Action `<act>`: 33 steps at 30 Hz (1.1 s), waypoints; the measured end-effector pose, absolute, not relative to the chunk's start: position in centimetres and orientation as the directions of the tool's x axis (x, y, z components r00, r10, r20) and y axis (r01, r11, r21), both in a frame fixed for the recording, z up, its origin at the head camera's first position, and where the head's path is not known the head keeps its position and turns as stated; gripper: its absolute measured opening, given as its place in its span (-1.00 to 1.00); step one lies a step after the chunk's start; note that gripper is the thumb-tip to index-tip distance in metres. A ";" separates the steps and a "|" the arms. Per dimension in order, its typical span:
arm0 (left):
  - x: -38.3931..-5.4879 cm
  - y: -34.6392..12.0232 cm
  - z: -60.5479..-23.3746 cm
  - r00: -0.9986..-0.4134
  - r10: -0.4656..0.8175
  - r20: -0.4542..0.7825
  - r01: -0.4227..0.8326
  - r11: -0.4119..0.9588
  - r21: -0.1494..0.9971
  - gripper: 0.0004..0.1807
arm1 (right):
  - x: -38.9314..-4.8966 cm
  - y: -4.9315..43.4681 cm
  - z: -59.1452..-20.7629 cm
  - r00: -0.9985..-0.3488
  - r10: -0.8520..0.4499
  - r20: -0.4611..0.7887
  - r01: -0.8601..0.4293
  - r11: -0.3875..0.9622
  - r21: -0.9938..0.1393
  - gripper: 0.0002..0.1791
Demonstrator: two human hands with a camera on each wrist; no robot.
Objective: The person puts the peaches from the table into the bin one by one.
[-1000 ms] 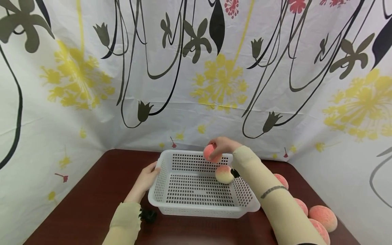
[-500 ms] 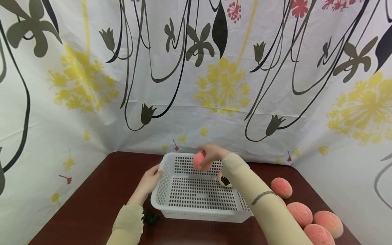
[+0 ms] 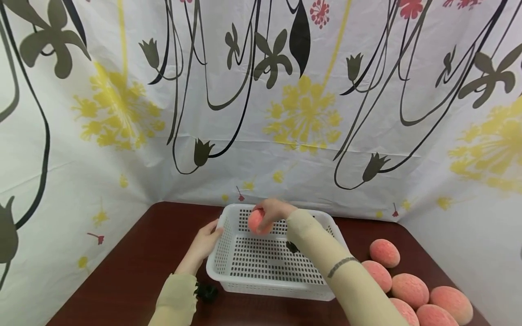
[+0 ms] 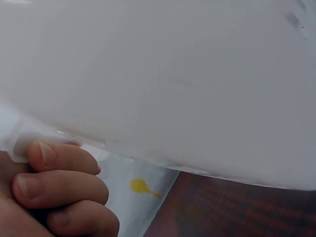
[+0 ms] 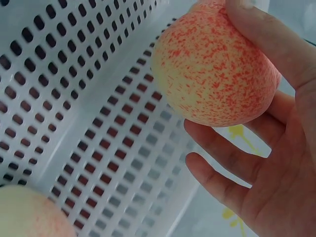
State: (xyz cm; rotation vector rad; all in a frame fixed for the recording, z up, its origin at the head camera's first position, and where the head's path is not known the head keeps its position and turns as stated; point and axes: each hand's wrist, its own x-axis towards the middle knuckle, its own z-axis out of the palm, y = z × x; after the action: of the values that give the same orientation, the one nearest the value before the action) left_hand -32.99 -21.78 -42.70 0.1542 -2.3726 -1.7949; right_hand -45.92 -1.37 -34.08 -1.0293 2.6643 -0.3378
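A white plastic basket with slotted walls stands on the dark table. My left hand grips its left rim; in the left wrist view the curled fingers show beside the blurred basket wall. Over the back left part of the basket, my right hand holds a pink peach. In the right wrist view that peach is cream with red speckles, with thumb and fingers around it. A second peach lies inside the basket, hidden behind the right forearm in the head view.
Several pink peaches are grouped on the table to the right of the basket. The dark red table is bordered at the back and sides by a white flower-printed curtain.
My right hand has carried its peach left and lower over the basket. The forearm now covers the peach inside, and more peaches on the right show. My left hand keeps its grip on the rim.
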 end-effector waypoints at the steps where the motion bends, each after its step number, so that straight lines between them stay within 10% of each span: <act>1: -32.9 -21.8 -42.7 -0.981 -0.182 0.066 0.014 0.272 0.962 -0.47 | -45.8 -1.7 -34.2 -0.711 -0.684 -0.160 -0.623 0.719 -0.308 -0.32; 33: -33.2 -22.1 -42.7 -0.982 -0.168 0.081 0.039 0.238 0.970 -0.49 | -45.1 -5.7 -38.0 -0.630 -0.767 -0.120 -0.742 0.641 -0.198 -0.31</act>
State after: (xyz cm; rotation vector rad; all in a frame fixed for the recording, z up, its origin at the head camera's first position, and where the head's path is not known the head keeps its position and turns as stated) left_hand -33.18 -22.10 -42.71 0.1233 -2.3342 -1.8371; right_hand -45.12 -5.67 -38.00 -1.2405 2.6669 -0.1930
